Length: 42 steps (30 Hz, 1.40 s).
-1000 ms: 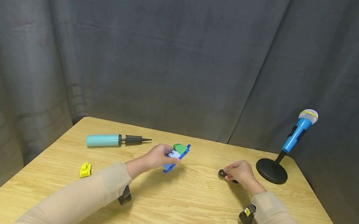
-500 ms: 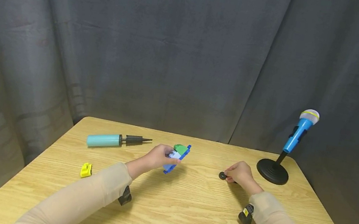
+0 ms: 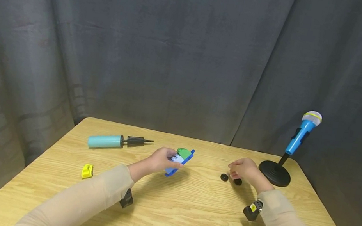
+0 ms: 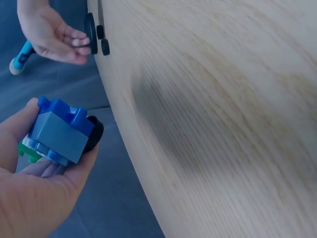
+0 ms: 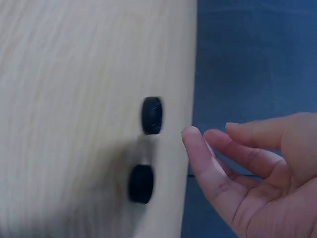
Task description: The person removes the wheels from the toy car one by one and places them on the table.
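Observation:
My left hand (image 3: 160,160) grips a small toy block vehicle (image 3: 176,162), made of a blue base, light blue bricks and a green piece. It is tilted above the table. A black wheel (image 4: 94,134) shows on one side of it in the left wrist view; the other side is hidden. Over at the right, my right hand (image 3: 245,169) hovers above two black toy wheels, apart from both. Its fingers are loosely bent with nothing between them. One wheel (image 3: 224,177) lies to the left of the fingers, the other wheel (image 3: 238,181) just beneath the hand.
A yellow toy block piece (image 3: 87,171) lies on the wooden table (image 3: 165,213) at the left. Behind it is a light blue hand pump (image 3: 105,141) with a black nozzle. A blue toy microphone (image 3: 299,136) stands on a round black base (image 3: 274,173) at the back right.
My right hand has let go of a black wheel and lifted slightly, so both wheels now show on the table. The left hand and toy vehicle have shifted only slightly.

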Each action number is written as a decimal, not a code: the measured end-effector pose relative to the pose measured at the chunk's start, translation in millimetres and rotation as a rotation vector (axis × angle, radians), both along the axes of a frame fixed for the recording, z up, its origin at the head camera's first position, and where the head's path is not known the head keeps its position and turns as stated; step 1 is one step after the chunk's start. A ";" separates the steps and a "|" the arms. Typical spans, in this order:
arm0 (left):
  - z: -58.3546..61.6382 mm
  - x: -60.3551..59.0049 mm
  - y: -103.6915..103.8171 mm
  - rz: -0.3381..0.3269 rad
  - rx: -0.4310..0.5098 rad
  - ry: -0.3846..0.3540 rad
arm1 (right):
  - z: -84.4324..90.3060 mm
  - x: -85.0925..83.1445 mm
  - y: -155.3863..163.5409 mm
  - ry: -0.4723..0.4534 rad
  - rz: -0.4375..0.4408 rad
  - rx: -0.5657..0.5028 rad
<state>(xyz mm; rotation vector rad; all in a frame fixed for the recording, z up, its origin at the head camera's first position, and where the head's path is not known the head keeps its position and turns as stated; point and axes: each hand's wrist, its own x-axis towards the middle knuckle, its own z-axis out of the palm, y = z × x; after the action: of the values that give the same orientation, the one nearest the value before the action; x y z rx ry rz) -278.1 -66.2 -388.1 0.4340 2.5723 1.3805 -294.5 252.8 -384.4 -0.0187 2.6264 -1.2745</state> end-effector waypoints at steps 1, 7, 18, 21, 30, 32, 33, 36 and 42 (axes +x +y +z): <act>0.1 0.0 0.1 -0.007 -0.002 0.002 | 3.9 0.5 -1.2 -0.007 0.019 -0.029; 1.2 0.3 1.1 -0.134 -0.067 0.031 | 22.8 0.9 -9.9 -0.048 0.155 -0.169; 10.0 2.8 1.2 -0.247 -0.155 0.124 | 34.4 4.8 -32.8 -0.105 0.298 -0.357; 12.6 3.2 1.5 -0.258 -0.163 0.168 | 34.3 4.9 -39.4 -0.119 0.313 -0.395; 18.4 4.2 1.5 -0.281 -0.145 0.261 | 34.0 11.5 -60.0 -0.127 0.381 -0.515; 19.2 4.4 1.8 -0.287 -0.147 0.275 | 34.0 13.6 -63.8 -0.122 0.414 -0.524; 19.5 4.4 2.1 -0.291 -0.150 0.280 | 34.0 14.7 -65.6 -0.124 0.430 -0.525; 21.0 4.7 2.9 -0.308 -0.163 0.285 | 33.9 17.2 -70.0 -0.126 0.472 -0.520; 25.6 5.8 4.2 -0.332 -0.209 0.287 | 32.3 19.5 -77.7 -0.059 0.460 -0.450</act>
<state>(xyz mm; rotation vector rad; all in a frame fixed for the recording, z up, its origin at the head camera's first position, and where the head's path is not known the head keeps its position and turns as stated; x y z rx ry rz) -272.3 -62.0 -362.5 1.0319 2.6620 0.9861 -275.0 175.1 -352.1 -0.6058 2.0580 -1.6091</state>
